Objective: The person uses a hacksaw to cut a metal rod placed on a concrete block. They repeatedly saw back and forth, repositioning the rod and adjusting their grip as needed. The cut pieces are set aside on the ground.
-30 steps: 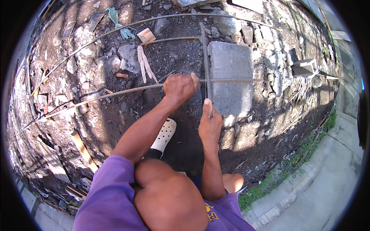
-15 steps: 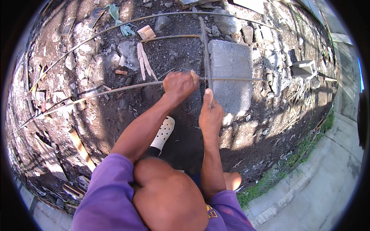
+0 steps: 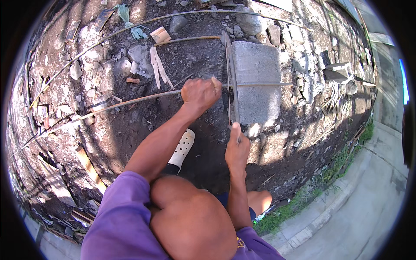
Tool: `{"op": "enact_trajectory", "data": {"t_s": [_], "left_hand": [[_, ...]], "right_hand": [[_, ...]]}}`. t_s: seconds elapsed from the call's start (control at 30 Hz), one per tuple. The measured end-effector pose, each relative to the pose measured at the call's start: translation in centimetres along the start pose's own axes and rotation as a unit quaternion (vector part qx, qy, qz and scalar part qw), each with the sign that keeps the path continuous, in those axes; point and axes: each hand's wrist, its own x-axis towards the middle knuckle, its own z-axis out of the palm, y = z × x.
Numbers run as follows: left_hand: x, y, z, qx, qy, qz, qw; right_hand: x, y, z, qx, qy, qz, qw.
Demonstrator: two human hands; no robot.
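- Rod: runs from the left edge of the frame through the centre, its right end lying over a concrete block right of centre.
- Left hand, near the centre, is closed in a fist around the rod.
- Right hand, below it and to the right, is wrapped around the near end of a saw, thumb pointing up the frame.
- Saw stands lengthwise in the picture, crossing the rod between the left hand and the block; whether its blade touches the rod, I cannot tell.
- Short rod lies at upper centre, near wood strips.
- White shoe shows below the left hand.
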Motion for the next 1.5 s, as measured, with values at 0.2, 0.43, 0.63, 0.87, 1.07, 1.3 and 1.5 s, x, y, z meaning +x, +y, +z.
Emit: {"op": "enact_trajectory", "data": {"t_s": [0.2,0.43,0.63,0.87,1.07,1.3,1.5], "left_hand": [[0.8,0.1,-1.0,0.002,-0.074,0.02,0.997],[-0.3,-0.6,0.4,-0.005,0.012,0.02,1.0],[-0.2,-0.2,-0.2,-0.003,-0.027,-0.002,1.0],[0.5,-0.6,-0.1,-0.011,-0.001,0.037,0.999],[-0.3,-0.5,0.9,0.001,0.015,0.026,1.0],[0.8,-0.4,-0.4,0.018,0.029,0.037,0.999],[0.1,-0.9,0.8,0.0,0.053,0.063,0.997]], "right_hand": [[3.4,2.7,2.5,0.01,0.02,-0.101,0.995],[-11.0,5.5,-3.9,0.034,-0.041,0.126,0.991],[-0.1,0.2,0.6,-0.008,-0.014,-0.006,1.0],[-3.9,8.3,-0.7,0.036,-0.006,-0.001,0.999],[-10.7,4.7,-5.5,0.036,-0.078,0.188,0.978],[4.8,1.0,2.4,0.026,0.0,-0.057,0.998],[-9.1,8.8,-3.6,0.043,-0.031,0.06,0.997]]}}
